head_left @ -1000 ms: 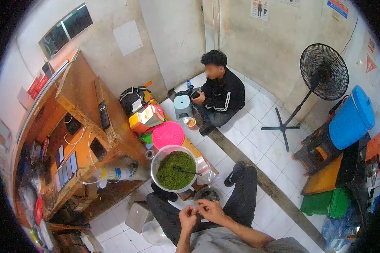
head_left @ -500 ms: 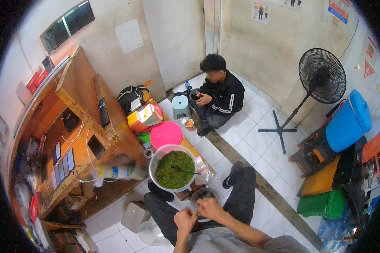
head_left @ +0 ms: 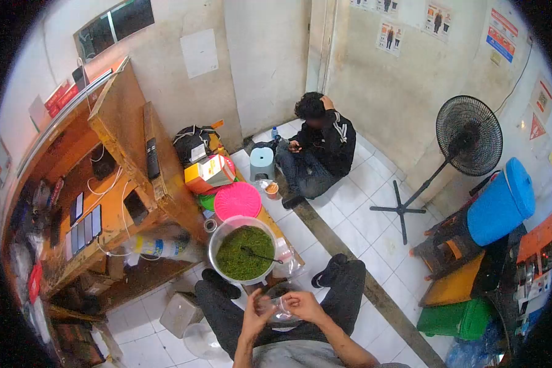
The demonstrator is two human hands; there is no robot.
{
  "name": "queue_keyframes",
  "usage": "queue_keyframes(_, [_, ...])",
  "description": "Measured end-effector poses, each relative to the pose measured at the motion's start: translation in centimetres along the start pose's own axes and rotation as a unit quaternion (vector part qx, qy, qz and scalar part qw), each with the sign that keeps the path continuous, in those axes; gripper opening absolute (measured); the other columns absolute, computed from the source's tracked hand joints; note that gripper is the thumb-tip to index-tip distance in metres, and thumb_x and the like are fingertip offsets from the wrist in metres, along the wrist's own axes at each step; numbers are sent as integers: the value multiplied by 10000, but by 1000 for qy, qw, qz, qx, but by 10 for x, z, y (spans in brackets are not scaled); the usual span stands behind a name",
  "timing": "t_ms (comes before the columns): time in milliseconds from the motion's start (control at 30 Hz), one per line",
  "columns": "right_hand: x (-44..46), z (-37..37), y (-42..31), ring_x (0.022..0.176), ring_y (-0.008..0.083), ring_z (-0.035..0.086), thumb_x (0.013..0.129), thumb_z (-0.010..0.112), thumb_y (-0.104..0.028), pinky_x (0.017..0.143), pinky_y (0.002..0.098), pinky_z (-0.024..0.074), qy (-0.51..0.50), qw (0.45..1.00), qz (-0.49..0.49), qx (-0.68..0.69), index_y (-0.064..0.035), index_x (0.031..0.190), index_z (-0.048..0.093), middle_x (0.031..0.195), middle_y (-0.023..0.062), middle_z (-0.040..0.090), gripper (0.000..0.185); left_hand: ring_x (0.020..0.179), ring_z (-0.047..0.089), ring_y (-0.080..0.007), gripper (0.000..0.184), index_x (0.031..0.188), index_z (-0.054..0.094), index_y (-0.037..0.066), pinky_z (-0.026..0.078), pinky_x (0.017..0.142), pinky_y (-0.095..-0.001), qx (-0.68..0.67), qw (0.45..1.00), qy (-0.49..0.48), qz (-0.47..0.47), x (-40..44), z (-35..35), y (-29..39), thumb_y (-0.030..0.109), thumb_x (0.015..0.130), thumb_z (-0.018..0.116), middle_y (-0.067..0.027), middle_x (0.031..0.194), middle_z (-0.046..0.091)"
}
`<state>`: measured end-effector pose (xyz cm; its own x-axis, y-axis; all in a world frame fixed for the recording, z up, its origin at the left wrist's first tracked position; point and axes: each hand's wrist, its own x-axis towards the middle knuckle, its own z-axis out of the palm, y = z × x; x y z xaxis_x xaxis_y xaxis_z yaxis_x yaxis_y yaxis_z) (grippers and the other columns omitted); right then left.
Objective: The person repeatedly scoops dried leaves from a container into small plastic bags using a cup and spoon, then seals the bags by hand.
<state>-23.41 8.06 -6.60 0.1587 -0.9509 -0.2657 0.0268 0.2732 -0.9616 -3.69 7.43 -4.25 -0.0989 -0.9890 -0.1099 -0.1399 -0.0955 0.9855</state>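
My left hand (head_left: 257,314) is raised above my lap, its fingers smeared by motion. Beside it, my right hand (head_left: 303,306) is closed in a pinch on what looks like a clear plastic bag (head_left: 278,304), which spans the gap between both hands. A dark bowl (head_left: 281,288) lies partly hidden just beyond them. Farther forward stands a large translucent tub (head_left: 212,251) filled with a chopped green mixture (head_left: 242,245). A dark spoon (head_left: 260,254) rests in the mixture, its handle over the rim.
A pink lid (head_left: 238,200), boxes (head_left: 208,173) and a light blue stool (head_left: 262,161) stand beyond the tub. A seated person (head_left: 319,147) holds a phone. To the right are a fan (head_left: 469,135) and a blue bin (head_left: 500,196); a wooden desk (head_left: 122,116) is left.
My left hand has risen and its fingers have spread away from the right hand, with clear plastic showing between them. The seated person has lifted one hand to the head. The camera view has shifted.
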Motion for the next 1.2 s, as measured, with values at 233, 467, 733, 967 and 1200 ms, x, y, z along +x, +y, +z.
queue_keyframes(233, [4,0,13,781,106,667,863,780,-58,715,274,561,-31,993,20,116,-7,1058,668,886,52,719,230,635,621,-101,337,1186,657,-4,506,561,-256,-36,997,-41,-53,2,-19,-5,-68,858,701,-51,769,677])
queue_keyframes(467, [-1,-7,-13,784,118,677,849,701,63,706,269,567,-104,993,5,-56,51,1091,734,887,59,733,245,813,684,-176,364,1219,685,37,544,731,-310,110,989,-87,56,8,-29,18,59,862,753,-89,927,737])
queue_keyframes(733, [0,-4,-29,759,187,710,751,797,-137,707,339,560,-95,970,-45,-221,-20,1078,754,834,150,743,351,1236,550,-328,716,1261,652,81,380,1077,-480,310,908,-185,212,7,-17,37,344,641,894,-102,1255,656])
queue_keyframes(967, [3,7,-22,773,321,726,743,780,-153,707,392,562,-88,948,-80,-294,-44,1015,767,862,188,728,293,1137,581,-351,559,1140,668,74,411,1020,-463,310,915,-204,159,10,-22,36,279,654,852,-129,1154,670])
queue_keyframes(1200, [35,4,-25,826,279,734,792,807,-208,742,379,567,-72,951,-147,-264,-45,985,771,933,153,749,255,1105,576,-361,565,1159,652,89,417,1002,-462,242,955,-132,107,9,-35,13,273,667,861,-127,1131,660])
